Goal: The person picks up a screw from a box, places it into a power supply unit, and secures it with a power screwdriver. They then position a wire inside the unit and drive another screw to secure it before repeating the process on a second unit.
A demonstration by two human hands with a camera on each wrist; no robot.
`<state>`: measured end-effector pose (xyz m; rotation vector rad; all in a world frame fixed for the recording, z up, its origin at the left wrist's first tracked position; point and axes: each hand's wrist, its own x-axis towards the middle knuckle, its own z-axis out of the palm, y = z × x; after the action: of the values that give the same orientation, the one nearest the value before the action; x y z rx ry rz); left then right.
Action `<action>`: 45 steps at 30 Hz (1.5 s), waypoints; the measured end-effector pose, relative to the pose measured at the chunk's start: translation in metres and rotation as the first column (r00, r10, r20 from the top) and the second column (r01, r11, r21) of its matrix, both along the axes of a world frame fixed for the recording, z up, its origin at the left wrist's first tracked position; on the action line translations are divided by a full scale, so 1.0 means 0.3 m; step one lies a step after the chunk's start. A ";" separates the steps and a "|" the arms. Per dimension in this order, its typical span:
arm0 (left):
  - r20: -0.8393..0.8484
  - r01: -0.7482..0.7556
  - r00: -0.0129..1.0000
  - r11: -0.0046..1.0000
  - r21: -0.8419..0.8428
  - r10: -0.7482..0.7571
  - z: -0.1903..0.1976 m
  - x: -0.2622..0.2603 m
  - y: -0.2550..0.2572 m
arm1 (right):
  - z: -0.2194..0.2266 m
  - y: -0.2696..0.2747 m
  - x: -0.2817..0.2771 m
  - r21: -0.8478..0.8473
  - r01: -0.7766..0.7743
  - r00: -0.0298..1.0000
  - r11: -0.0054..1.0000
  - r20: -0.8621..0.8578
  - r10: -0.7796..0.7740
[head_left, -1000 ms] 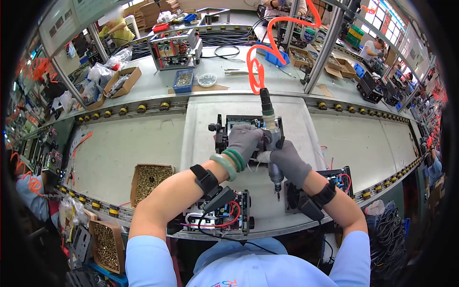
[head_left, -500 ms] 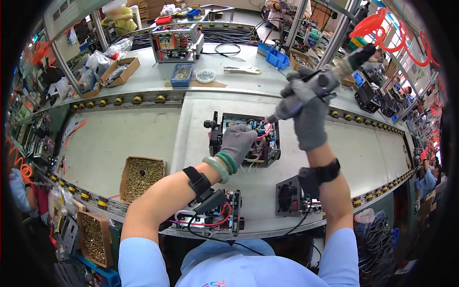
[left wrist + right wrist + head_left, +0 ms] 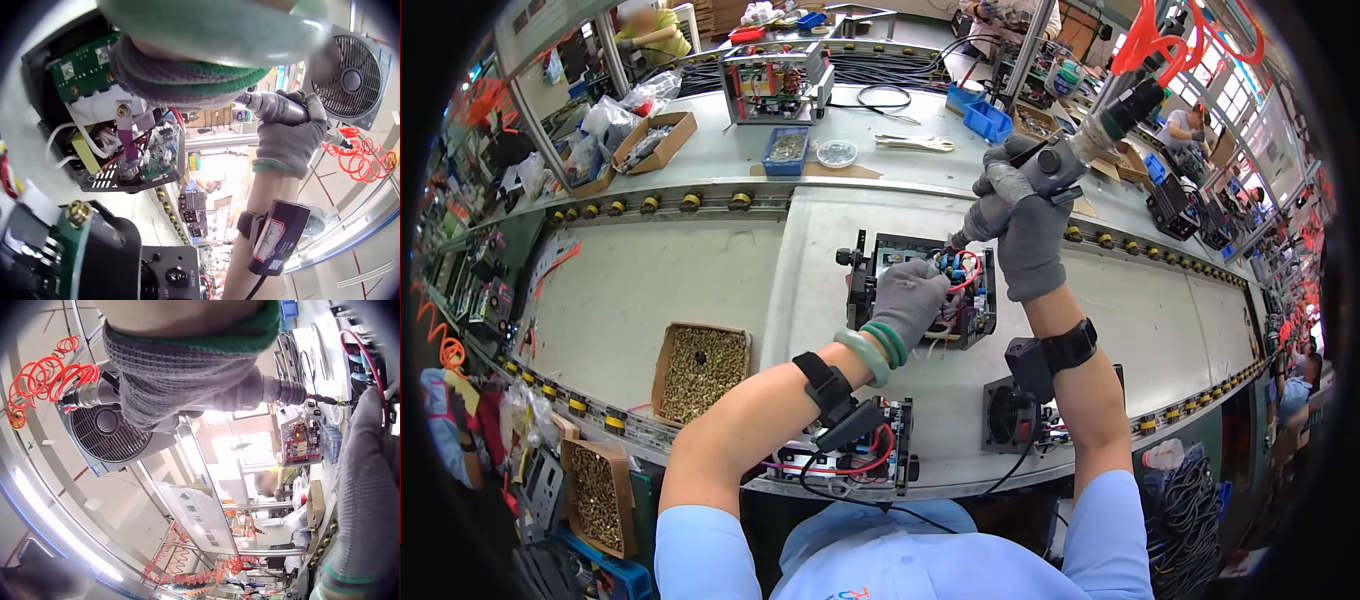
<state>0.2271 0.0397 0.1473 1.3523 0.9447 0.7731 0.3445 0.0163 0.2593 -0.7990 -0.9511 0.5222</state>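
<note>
In the head view my right hand [image 3: 1034, 245], in a grey knit glove, grips an air screwdriver [image 3: 985, 217] that slants down to the left. Its bit [image 3: 325, 399] reaches the fingertips of my gloved left hand [image 3: 908, 298], as the right wrist view shows. That hand is over an open black electronics unit [image 3: 978, 318] with circuit boards, blue parts and a red wire [image 3: 974, 268]. I cannot tell what the left fingertips hold. From the left wrist, the unit's green circuit board [image 3: 84, 69] and perforated metal edge are visible.
An orange coiled air hose [image 3: 1135, 40] runs up from the driver. Left of the unit lies a cardboard box of brass fasteners [image 3: 700, 375]. Two more units stand at the front edge, one with a fan [image 3: 1005, 415]. Behind the roller rail sits a blue bin [image 3: 785, 150].
The right hand lifted the screwdriver from upright between both hands to the upper right, then brought its tip to the left fingertips. The left hand stayed at the unit.
</note>
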 end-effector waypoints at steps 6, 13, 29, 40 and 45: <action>-0.115 0.036 0.993 0.986 0.162 -0.017 -0.028 0.005 -0.014 | -0.027 0.045 -0.012 -0.076 0.004 0.999 0.997 0.036 -0.001; -0.328 0.234 0.929 0.958 0.163 -0.171 -0.041 0.033 -0.111 | -0.096 0.092 -0.024 -0.110 -0.023 1.000 0.994 -0.007 0.022; -0.376 0.308 0.893 0.945 0.109 -0.248 0.032 0.043 -0.093 | -0.118 0.115 -0.090 -0.171 0.023 0.994 0.985 0.106 -0.005; -0.711 0.418 0.690 0.728 0.543 0.134 0.108 -0.150 -0.003 | -0.118 0.099 -0.038 -0.201 -0.168 0.982 0.965 0.049 0.182; -0.873 0.750 0.483 0.482 0.452 0.066 0.101 -0.167 0.005 | -0.117 0.123 -0.055 -0.199 -0.192 0.980 0.961 0.017 0.199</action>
<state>0.1771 0.0410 0.1775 2.8577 0.8647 0.0689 0.3282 0.0531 0.2242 -0.8987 -1.0293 0.7853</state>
